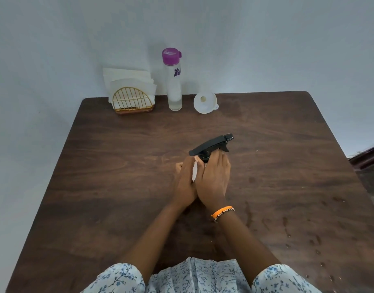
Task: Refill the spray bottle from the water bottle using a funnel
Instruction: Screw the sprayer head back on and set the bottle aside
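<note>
Gripping the spray bottle [195,171] with both hands, you have it standing mid-table [110,187], which keeps the work close and leaves the far edge for the supplies. Only 1 view, from the head camera, shows this.

Your left hand [185,180] wraps the white body from the left, fingers curled round it; I judge it is there to stop the bottle turning. Your right hand [213,178] covers the body from the right and front, fingers bent over it, their tips up at the black collar under the trigger head [211,144]. That hold looks suited to unscrewing the head, a step not yet done: the head is on, nozzle pointing away and to the right. Most of the bottle is hidden by your hands, so I cannot tell its fill level.

At the far edge the water bottle [174,89] stands upright with its purple cap [170,56] closed. Just right of it, apart, the white funnel [205,102] lies tipped with its mouth toward you. Left of the bottle sits a gold napkin holder [132,101], handy for spills.
</note>
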The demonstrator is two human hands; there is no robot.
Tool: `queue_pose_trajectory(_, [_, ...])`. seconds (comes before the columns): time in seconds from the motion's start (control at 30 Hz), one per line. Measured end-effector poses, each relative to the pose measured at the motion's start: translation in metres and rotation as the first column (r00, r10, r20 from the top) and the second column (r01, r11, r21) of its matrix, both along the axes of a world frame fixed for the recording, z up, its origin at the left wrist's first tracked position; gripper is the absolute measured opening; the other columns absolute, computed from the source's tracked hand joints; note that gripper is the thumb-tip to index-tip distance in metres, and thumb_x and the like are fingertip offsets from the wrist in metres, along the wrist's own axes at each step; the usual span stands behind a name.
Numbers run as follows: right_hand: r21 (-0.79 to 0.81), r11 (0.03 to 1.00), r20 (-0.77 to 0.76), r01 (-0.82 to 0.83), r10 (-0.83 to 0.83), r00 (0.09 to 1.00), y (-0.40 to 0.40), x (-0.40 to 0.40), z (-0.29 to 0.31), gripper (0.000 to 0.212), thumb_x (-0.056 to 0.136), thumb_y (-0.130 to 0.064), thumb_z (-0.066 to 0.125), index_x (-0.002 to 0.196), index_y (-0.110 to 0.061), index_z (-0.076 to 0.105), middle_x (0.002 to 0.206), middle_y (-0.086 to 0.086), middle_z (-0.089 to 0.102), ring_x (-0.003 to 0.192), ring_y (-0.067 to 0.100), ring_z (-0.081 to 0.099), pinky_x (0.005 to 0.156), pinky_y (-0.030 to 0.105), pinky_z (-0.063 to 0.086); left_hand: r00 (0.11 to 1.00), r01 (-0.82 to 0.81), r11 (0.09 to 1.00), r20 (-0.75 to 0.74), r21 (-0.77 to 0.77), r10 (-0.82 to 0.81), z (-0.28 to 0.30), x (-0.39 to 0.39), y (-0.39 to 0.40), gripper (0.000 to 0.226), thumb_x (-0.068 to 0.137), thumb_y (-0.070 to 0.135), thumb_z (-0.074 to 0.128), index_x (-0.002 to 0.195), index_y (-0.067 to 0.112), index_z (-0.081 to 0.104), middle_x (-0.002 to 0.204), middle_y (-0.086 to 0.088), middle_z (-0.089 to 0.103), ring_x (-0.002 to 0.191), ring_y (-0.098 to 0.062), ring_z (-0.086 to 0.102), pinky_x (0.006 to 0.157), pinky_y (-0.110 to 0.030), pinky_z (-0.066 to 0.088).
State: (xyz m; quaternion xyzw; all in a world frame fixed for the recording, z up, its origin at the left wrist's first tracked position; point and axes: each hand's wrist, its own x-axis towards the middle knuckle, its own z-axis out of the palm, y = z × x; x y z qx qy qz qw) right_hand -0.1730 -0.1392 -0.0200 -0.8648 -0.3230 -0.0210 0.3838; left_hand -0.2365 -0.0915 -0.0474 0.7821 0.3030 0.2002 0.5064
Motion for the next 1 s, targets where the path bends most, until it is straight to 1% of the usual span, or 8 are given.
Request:
queue_pose_trajectory(0.17, [0.076,0.99,-0.154,-0.115,0.125,0.98,-0.008,0.008,0.004,0.034,0.09,-0.042,0.037,0.097,-0.01,0.051,0.096,-0.005,0.055,0.097,0.019,0.047,0.094,0.039,0.038,0.997,-0.006,1.0,-0.079,-0.027,0.004,0.001,0.002,0.005,0.039,0.089,0.027,0.059,0.126,0.023,0.046,0.127,0.005,0.052,0.111,-0.008,0.041,0.089,-0.02,0.038])
queue_pose_trajectory(0.27, [0.228,0.959,-0.437,-0.168,0.255,0.863,-0.014,0.009,0.01,0.01,0.092,-0.032,0.046,0.099,-0.024,0.044,0.098,-0.02,0.041,0.106,0.013,0.039,0.094,0.031,0.034,0.992,0.052,0.999,-0.113,0.0,-0.051,0.002,-0.001,0.009,0.052,0.079,0.034,0.069,0.124,0.036,0.041,0.129,0.011,0.044,0.118,-0.013,0.037,0.097,-0.032,0.041])
queue_pose_trajectory(0.33, [0.325,0.938,-0.568,-0.123,0.298,0.767,-0.021,0.008,0.014,0.005,0.094,-0.031,0.048,0.098,-0.029,0.045,0.1,-0.01,0.049,0.107,0.019,0.047,0.089,0.032,0.04,0.988,0.086,0.995,-0.127,-0.053,-0.092,0.003,-0.009,0.009,0.073,0.064,0.04,0.076,0.126,0.041,0.037,0.133,0.016,0.037,0.124,-0.011,0.035,0.101,-0.037,0.041])
queue_pose_trajectory(0.47, [0.558,0.83,-0.678,0.013,0.447,0.583,-0.033,0.009,0.024,0.014,0.096,-0.023,0.045,0.105,-0.017,0.053,0.089,-0.001,0.06,0.083,0.008,0.06,0.073,0.023,0.049,0.969,0.217,0.943,-0.061,-0.254,-0.239,0.004,-0.033,0.005,0.112,0.055,0.034,0.088,0.14,0.047,0.016,0.142,0.022,0.027,0.129,0.001,0.034,0.103,-0.024,0.039])
queue_pose_trajectory(0.57, [0.683,0.728,-0.659,0.053,0.584,0.474,-0.038,0.01,0.033,0.01,0.092,-0.015,0.046,0.091,-0.011,0.055,0.079,0.001,0.055,0.073,0.011,0.054,0.068,0.022,0.048,0.973,0.2,0.955,-0.07,-0.22,-0.22,0.004,-0.041,-0.006,0.116,0.059,0.027,0.088,0.144,0.04,0.009,0.136,0.032,0.025,0.121,0.016,0.033,0.096,-0.006,0.036])
queue_pose_trajectory(0.63, [0.674,0.737,-0.671,0.048,0.584,0.456,-0.038,0.01,0.038,0.014,0.093,-0.008,0.045,0.084,-0.012,0.056,0.074,0.0,0.055,0.07,0.012,0.052,0.066,0.023,0.047,0.989,0.117,0.98,-0.069,-0.161,-0.129,0.003,-0.041,-0.018,0.113,0.055,0.038,0.088,0.142,0.037,0.015,0.138,0.028,0.028,0.122,0.013,0.034,0.101,-0.011,0.035])
queue_pose_trajectory(0.87, [0.321,0.943,-0.613,0.085,0.138,0.777,-0.019,0.0,0.037,0.026,0.082,-0.035,0.066,0.092,-0.019,0.048,0.089,0.001,0.055,0.08,0.015,0.054,0.075,0.03,0.046,0.977,-0.213,0.975,0.034,0.067,0.211,0.002,-0.035,-0.042,0.097,0.043,0.056,0.073,0.127,0.038,0.027,0.123,0.023,0.032,0.118,0.001,0.036,0.095,-0.012,0.032])
queue_pose_trajectory(1.0, [0.362,0.926,-0.607,0.109,0.146,0.781,-0.015,0.008,0.037,0.054,0.079,-0.031,0.071,0.121,-0.02,0.04,0.112,-0.004,0.052,0.1,0.009,0.053,0.08,0.021,0.041,0.971,-0.239,0.963,0.042,0.126,0.236,0.003,-0.034,-0.044,0.097,0.044,0.057,0.072,0.127,0.039,0.025,0.124,0.022,0.03,0.117,0.003,0.032,0.091,-0.005,0.026])
